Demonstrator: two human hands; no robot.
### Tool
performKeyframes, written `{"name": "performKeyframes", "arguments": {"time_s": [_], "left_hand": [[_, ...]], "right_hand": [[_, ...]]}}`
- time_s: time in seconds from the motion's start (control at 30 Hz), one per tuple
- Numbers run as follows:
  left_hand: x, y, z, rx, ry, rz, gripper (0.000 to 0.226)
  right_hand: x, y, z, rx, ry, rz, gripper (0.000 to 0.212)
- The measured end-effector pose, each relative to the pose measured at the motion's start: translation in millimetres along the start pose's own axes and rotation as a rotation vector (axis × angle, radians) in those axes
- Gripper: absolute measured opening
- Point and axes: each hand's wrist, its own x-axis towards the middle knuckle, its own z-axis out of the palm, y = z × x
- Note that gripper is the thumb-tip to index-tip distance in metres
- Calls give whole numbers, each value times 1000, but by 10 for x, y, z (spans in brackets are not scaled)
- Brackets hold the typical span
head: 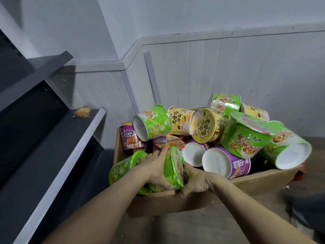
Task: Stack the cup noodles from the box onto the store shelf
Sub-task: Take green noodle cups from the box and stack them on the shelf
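A cardboard box (pixel 202 199) on the floor is piled with several green, yellow and purple cup noodles. Both my hands hold one green cup noodle (pixel 173 166) lying on its side at the box's near left corner. My left hand (pixel 156 169) grips its left side, fingers curled over it. My right hand (pixel 195 178) grips its right side from below. Another green cup (pixel 123 168) lies just left of it. The dark store shelf (pixel 58 143) stands to the left, its boards slanting away.
A small yellowish wrapped item (pixel 83 111) lies on the far end of the middle shelf board. A pale panelled wall (pixel 211 76) runs behind the box. Bare floor (pixel 184 229) shows in front of the box. A dark object (pixel 306 213) sits at the right edge.
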Motion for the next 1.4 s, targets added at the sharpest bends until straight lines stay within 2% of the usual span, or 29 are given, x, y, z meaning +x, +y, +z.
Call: {"name": "performKeyframes", "arguments": {"time_s": [0.07, 0.13, 0.2, 0.3, 0.33, 0.47, 0.63, 0.77, 0.83, 0.97, 1.03, 1.13, 1.17, 1.27, 1.4], "left_hand": [[-6, -6, -8, -26, 10, 14, 143], [-9, -2, -36, -90, 10, 27, 142], [-10, 2, -81, -202, -2, 26, 140], [10, -5, -148, -416, -24, -5, 141], [19, -7, -167, -484, -21, -18, 143], [20, 13, -255, -763, 18, -47, 147], [-22, -13, -437, -995, 122, -38, 153], [-129, -63, -562, -970, 213, -39, 149], [-222, -95, -635, -943, 255, -48, 140], [-450, -269, -811, -925, 317, -72, 135], [-598, -391, -878, -893, 343, -82, 134], [-858, -592, -927, -901, 415, -111, 135], [-960, -663, -936, -911, 440, -123, 135], [-1285, -897, -958, -944, 501, -153, 122], [-1831, -1203, -941, -961, 603, -241, 123]], "right_hand": [[-25, 18, -28, 16, 6, -22, 99], [-68, 35, -94, 41, 8, -31, 102], [-125, 45, -189, 61, 31, -18, 110], [-208, 37, -389, 90, 88, -23, 105], [-229, 29, -463, 94, 110, -31, 101], [-282, -46, -746, 227, 161, -84, 62], [-298, -255, -882, 479, 211, -134, 35], [-310, -549, -879, 462, 175, -182, 23], [-342, -716, -885, 459, 182, -224, 21], [-442, -1050, -877, 427, 159, -314, 22], [-454, -1242, -828, 407, 104, -356, 29], [-454, -1583, -691, 336, 97, -396, 63], [-455, -1697, -639, 311, 89, -416, 62], [-531, -2021, -462, 259, 27, -489, 34], [-676, -2451, -133, 233, -57, -562, 40]]}}
